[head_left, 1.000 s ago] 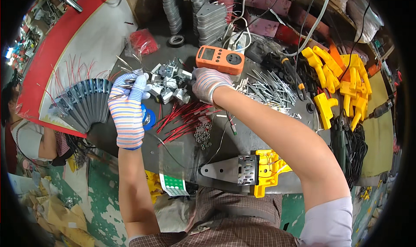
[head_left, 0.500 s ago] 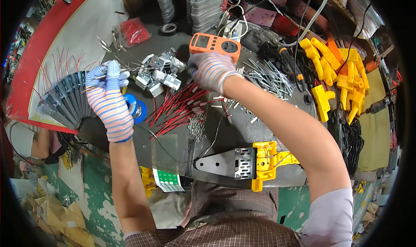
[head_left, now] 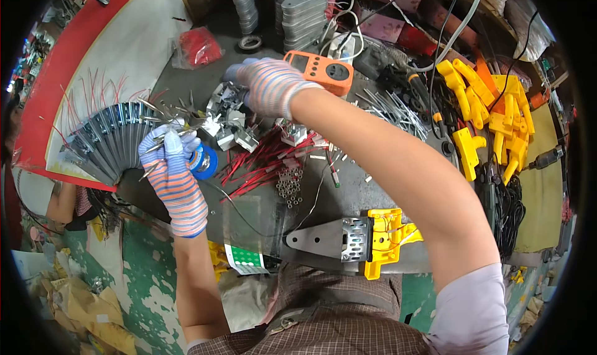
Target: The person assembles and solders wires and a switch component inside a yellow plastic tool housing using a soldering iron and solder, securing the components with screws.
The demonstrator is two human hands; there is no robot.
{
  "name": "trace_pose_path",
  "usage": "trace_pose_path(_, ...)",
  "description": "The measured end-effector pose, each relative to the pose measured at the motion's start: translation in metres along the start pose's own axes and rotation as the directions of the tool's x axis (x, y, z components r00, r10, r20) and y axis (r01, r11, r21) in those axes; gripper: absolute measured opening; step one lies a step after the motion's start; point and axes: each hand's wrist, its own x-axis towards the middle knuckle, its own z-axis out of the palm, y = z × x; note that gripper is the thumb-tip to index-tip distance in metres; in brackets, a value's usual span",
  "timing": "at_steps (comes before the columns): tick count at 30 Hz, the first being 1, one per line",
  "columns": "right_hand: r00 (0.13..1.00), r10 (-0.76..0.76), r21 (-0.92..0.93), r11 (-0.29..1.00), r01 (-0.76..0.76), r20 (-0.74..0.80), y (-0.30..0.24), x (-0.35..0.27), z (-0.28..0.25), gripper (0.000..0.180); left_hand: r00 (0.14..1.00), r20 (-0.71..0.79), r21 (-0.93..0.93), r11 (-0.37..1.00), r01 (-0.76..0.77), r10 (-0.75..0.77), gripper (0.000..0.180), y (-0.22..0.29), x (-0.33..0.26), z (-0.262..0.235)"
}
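Note:
My left hand [head_left: 171, 168], in a striped knit glove, is closed around several slim, pointed silver metal pieces [head_left: 152, 148] that stick out between the fingers. Beside it stands a blue spool [head_left: 203, 162]. My right hand [head_left: 267, 86], gloved alike, reaches over a heap of small silver-white metal parts [head_left: 231, 121]; its fingertips are blurred and partly hidden, so any hold cannot be made out. Just right of that hand lies an orange meter [head_left: 323, 70] with a round socket. Below, red wires [head_left: 261, 159] lie in a bundle, with a silver-white part [head_left: 293, 133] on them.
A grey tapered plate with a yellow housing [head_left: 384, 240] lies at the near edge. Dark strips with red wires [head_left: 109, 140] fan out at left. Small nuts [head_left: 289, 187], metal rods [head_left: 398, 112], yellow shells [head_left: 497, 112], stacked plates [head_left: 303, 19] and a red bag [head_left: 200, 46] lie around.
My right hand has moved left from the orange meter to the metal parts. My left hand is slightly nearer to me, still holding the pointed pieces. A silver-white part now shows on the red wires.

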Motion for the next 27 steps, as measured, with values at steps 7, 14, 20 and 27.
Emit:
trace_pose_path(7, 0.886, -0.464, -0.586, 0.72, 0.372, -0.008, 0.006, 0.021, -0.002, 0.016, 0.995, -0.063, 0.017, 0.997, -0.07, 0.071, 0.022, 0.002, 0.0, 0.006)
trace_pose_path(14, 0.897, -0.428, -0.726, 0.58, 0.369, 0.114, -0.004, 0.039, -0.03, 0.013, 0.97, -0.238, -0.139, 0.99, 0.008, -0.042, 0.022, 0.007, 0.0, 0.011)
trace_pose_path(20, 0.793, -0.591, -0.626, 0.678, 0.386, -0.151, -0.006, 0.024, -0.034, 0.023, 0.984, -0.174, -0.361, 0.926, -0.105, 0.044, 0.016, 0.002, 0.001, -0.013)
trace_pose_path(27, 0.955, -0.263, -0.335, 0.895, 0.295, 0.138, -0.051, -0.014, -0.066, 0.018, 0.921, 0.166, -0.472, 0.792, 0.388, -0.352, 0.014, 0.001, 0.006, 0.012)
